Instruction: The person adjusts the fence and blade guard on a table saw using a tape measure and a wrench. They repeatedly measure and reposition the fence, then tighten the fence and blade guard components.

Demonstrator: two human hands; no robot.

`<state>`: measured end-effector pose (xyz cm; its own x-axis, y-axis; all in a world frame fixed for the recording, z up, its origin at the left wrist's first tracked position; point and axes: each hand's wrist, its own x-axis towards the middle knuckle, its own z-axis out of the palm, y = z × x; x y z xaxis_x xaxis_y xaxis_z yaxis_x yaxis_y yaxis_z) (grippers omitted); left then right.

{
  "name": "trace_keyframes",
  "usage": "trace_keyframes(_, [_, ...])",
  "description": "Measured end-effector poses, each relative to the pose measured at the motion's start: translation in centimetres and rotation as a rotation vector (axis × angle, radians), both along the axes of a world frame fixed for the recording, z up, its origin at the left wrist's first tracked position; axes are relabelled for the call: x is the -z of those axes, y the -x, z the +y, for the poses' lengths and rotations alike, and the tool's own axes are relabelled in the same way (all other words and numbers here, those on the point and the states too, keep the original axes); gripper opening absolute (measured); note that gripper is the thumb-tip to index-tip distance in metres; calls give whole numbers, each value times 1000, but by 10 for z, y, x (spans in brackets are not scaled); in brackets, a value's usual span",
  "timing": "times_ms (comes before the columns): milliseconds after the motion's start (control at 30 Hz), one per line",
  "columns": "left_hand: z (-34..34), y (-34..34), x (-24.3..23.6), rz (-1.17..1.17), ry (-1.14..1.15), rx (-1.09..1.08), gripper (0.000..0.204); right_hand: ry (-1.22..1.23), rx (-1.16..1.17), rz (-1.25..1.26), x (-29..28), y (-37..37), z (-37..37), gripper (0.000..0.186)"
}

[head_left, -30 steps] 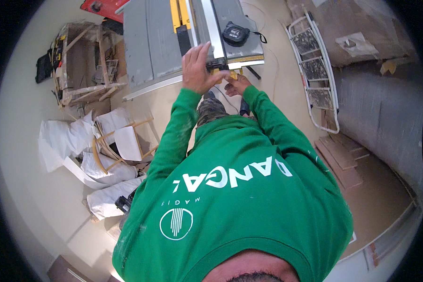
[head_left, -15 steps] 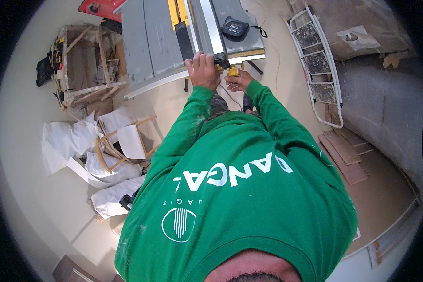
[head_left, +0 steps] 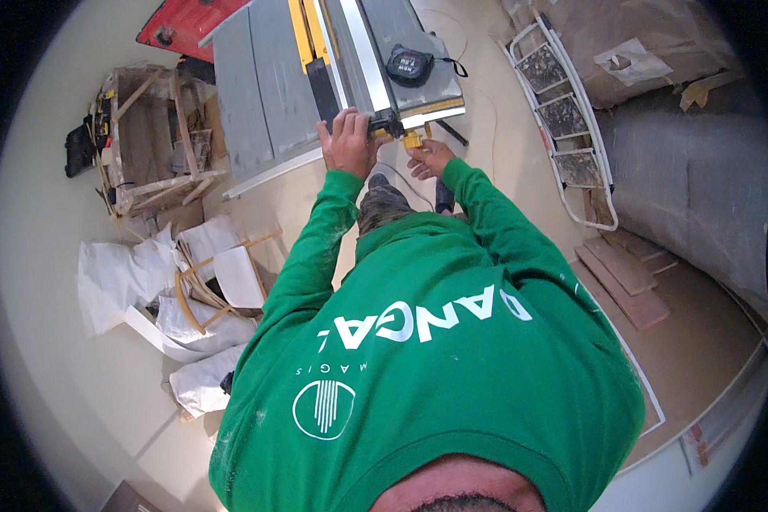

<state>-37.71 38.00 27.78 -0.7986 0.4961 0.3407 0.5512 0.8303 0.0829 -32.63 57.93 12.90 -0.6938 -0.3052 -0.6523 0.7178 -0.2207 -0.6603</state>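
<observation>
A grey table saw stands in front of me, a silver rip fence running away from me across its top. My left hand rests at the saw's front edge, just left of the fence's black end, fingers stretched up over the edge. Around the yellow knob below the front rail, the fingers of my right hand are curled. Left of the fence lies a yellow and black strip. A black tape measure with a wrist strap sits on the tabletop, right of the fence.
To the right a white stepladder leans by plastic-covered items, with brown boards on the floor. On the left are a wooden frame crate, a chair frame and white sheeting. A red case is at the far left.
The saw and both hands sit slightly further left in the picture. My left hand's fingers have straightened somewhat, while my right hand stays at the yellow knob.
</observation>
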Motion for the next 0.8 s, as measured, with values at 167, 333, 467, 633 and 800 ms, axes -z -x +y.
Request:
trace_keyframes(167, [1, 1, -2, -3, 52, 23, 61, -21, 5, 19, 0, -4, 6, 47])
trace_keyframes(333, [8, 1, -1, 8, 44, 4, 67, 25, 41, 45, -2, 6, 6, 47])
trace_keyframes(467, [6, -1, 6, 18, 78, -18, 69, -21, 15, 34, 3, 10, -2, 52])
trace_keyframes(633, [3, -2, 22, 55, 83, -34, 69, -37, -3, -3, 12, 14, -8, 45])
trace_keyframes(800, [3, 3, 7, -9, 49, 29, 70, -155, -60, -63, 9, 19, -7, 45])
